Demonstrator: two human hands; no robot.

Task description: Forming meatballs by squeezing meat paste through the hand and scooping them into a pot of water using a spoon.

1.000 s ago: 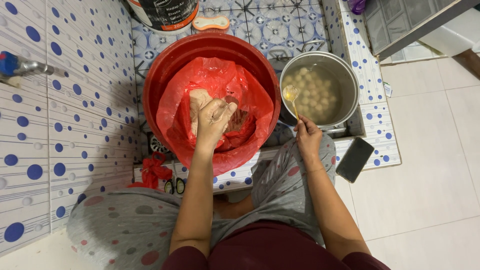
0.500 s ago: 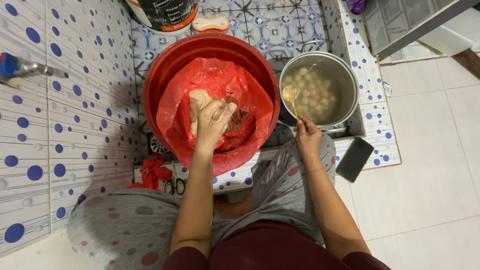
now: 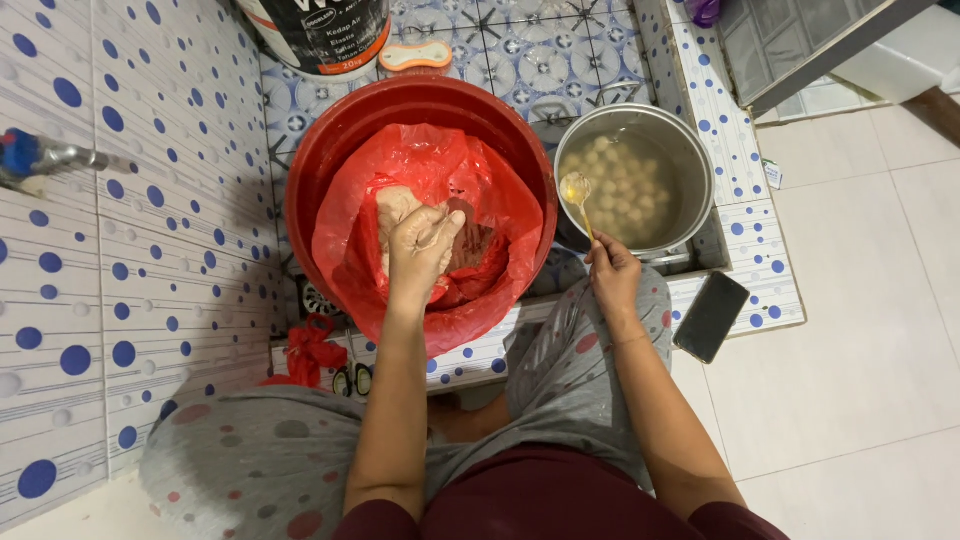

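A pale lump of meat paste [image 3: 398, 208] sits in the red plastic bag [image 3: 500, 215] lining the red basin [image 3: 345, 150]. The left hand [image 3: 420, 245] is buried in it, fingers closed, squeezing a ball out. The right hand [image 3: 612, 275] pinches a spoon [image 3: 577, 195] over the steel pot [image 3: 690, 160] of floating meatballs [image 3: 630, 190]. Shaping seems underway; next, the spoon must cross left to scoop.
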